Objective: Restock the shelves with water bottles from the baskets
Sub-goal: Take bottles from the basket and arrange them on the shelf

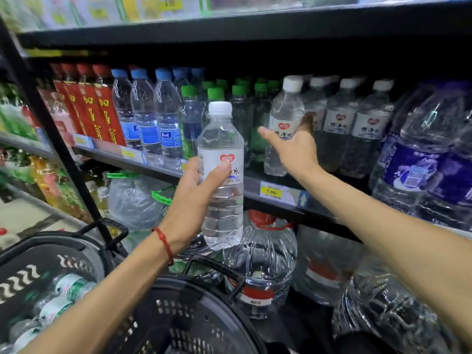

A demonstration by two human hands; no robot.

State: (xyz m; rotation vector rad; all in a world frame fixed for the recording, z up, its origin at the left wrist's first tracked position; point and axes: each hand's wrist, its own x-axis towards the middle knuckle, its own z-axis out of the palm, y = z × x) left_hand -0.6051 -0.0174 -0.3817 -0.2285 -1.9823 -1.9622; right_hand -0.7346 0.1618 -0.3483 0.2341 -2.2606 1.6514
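Midway: right hand [293, 149] grips a white-capped bottle [286, 106] standing at the shelf [327, 215] edge, leftmost of its row; left hand [194, 190] clasps a second bottle [221, 134] upright, nearer, not yet shelved. Left basket [25, 277] holds spare bottles [69, 284].

Soft, fairly bright, even light covers the centre, which is reasonably sharp. The recess under the upper shelf [255, 54] is near black. Wide-angle distortion bows lines toward the edges. The top goods [127, 8] and the left margin are blurred.
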